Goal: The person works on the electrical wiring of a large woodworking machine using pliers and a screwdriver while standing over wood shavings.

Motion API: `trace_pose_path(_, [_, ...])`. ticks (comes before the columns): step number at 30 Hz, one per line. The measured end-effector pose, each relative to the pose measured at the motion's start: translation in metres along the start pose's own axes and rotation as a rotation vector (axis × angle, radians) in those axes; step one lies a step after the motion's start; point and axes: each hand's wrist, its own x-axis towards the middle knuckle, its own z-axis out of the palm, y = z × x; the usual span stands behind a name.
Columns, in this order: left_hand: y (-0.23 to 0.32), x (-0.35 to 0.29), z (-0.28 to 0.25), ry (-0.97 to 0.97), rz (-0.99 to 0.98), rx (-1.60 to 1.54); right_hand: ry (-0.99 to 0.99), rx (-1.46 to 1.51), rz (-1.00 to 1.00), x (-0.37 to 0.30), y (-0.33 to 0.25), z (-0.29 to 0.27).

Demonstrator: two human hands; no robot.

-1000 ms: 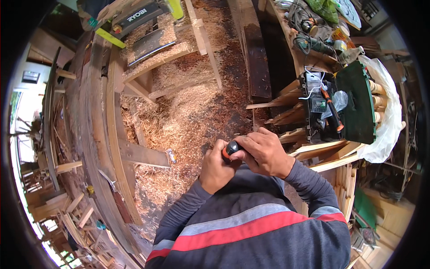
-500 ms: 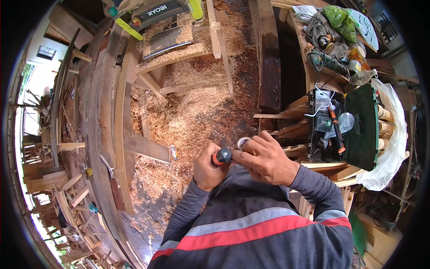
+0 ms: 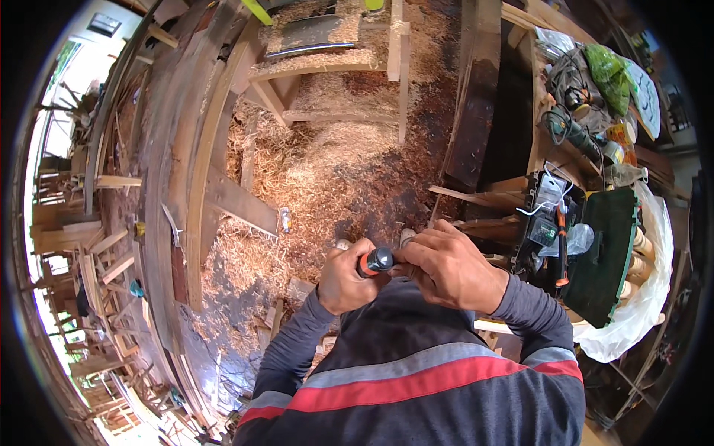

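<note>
My left hand (image 3: 343, 282) is wrapped around a black-and-orange tool handle (image 3: 378, 262), whose rounded dark end points up at me. The rest of that tool is hidden by the fist and sleeve. Close beside it, my right hand (image 3: 462, 273) has its fingers bent and pinched together, the fingertips meeting the left hand near the handle. Whatever those right fingers hold is hidden. Both hands are in front of my torso, over the shaving-covered floor.
To the right, an open dark green toolbox (image 3: 604, 256) holds a black-and-orange tool (image 3: 561, 245). A bench (image 3: 535, 141) behind it carries power tools and bags. Ahead, a wooden stand (image 3: 320, 70) supports a machine. Long boards (image 3: 175, 163) lie at the left; wood shavings (image 3: 335, 156) cover the floor.
The view has shifted, so the stand sits higher in the picture and the toolbox lower. My hands keep nearly the same grip, the right fingers still against the left hand.
</note>
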Motion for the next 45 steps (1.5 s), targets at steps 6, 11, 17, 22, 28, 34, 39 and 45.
trace_pose_path(6, [-0.005, -0.010, -0.023, -0.136, -0.138, -0.339, -0.048, 0.012, 0.078, 0.021, -0.009, 0.009])
trace_pose_path(11, [0.002, -0.010, -0.050, -0.595, -0.251, -0.918, -0.183, 0.141, -0.066, 0.046, -0.014, 0.023])
trace_pose_path(17, [-0.035, -0.012, -0.075, -0.829, -0.602, -1.249, 0.028, 0.067, -0.061, 0.059, -0.004, 0.062])
trace_pose_path(22, [-0.043, -0.020, -0.070, -0.433, -0.137, -0.720, 0.188, -0.114, 0.073, 0.054, -0.021, 0.071])
trace_pose_path(28, [-0.018, -0.013, -0.045, -0.188, 0.248, -0.380, 0.030, -0.148, -0.003, 0.029, -0.047, 0.046])
trace_pose_path(34, [-0.019, -0.045, -0.040, -0.319, 0.411, -0.291, 0.062, -0.153, -0.064, -0.017, -0.076, 0.037])
trace_pose_path(39, [0.026, -0.061, -0.024, -0.273, 0.358, -0.400, 0.195, 0.022, -0.041, -0.056, -0.083, 0.037])
trace_pose_path(45, [0.062, -0.049, -0.026, -0.678, 0.420, -0.347, 0.310, 0.268, -0.051, -0.106, -0.079, 0.024])
